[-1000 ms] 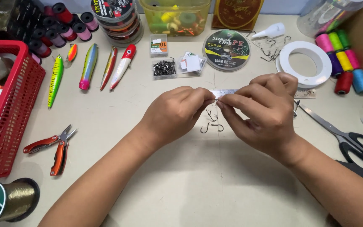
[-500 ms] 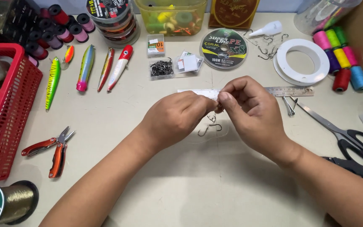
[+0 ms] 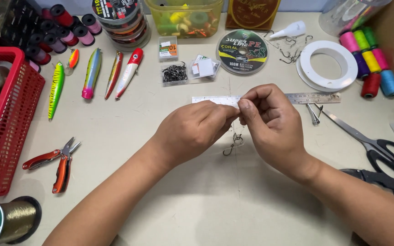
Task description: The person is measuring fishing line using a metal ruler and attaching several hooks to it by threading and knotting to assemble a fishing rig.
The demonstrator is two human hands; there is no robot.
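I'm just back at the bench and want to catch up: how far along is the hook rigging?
Tools are laid out. In hand: both hands, left and right, pinch together above a treble hook dangling between them. Left, probably: trimming; the scissors lie untouched.

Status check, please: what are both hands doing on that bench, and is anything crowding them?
Left hand and right hand pinched together above the table. Treble hook dangling below the fingertips. Steel ruler just behind; nothing crowding.

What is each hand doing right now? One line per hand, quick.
Left hand: closed, fingertips pinched against the right hand's, above the treble hook; what its grip holds cannot be told.
Right hand: closed, fingertips pinched at the same spot, hook dangling below.
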